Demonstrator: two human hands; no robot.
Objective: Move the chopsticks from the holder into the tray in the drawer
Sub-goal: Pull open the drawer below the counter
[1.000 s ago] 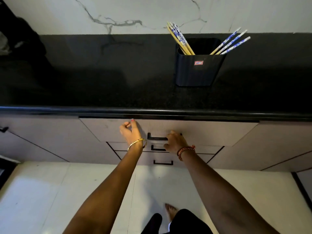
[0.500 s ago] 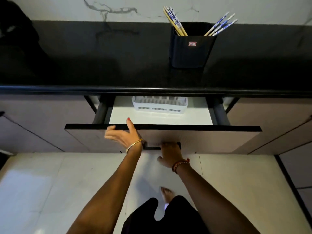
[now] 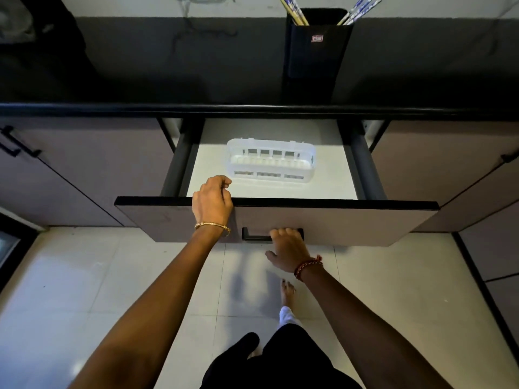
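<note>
Drawer (image 3: 323, 220) stands open, the white tray (image 3: 271, 161) sitting inside it. Right hand (image 3: 286, 248) has its grip hooked around the handle (image 3: 254, 234); left hand (image 3: 212, 200) curls loosely over the drawer's front edge. Chopsticks (image 3: 295, 11) stand in the black holder (image 3: 316, 51) up on the worktop (image 3: 140, 66).

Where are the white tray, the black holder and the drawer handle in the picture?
white tray (image 3: 271, 163): head view, on its slotted floor.
black holder (image 3: 316, 60): head view, on its front wall.
drawer handle (image 3: 255, 235): head view, on the bare left part.
</note>
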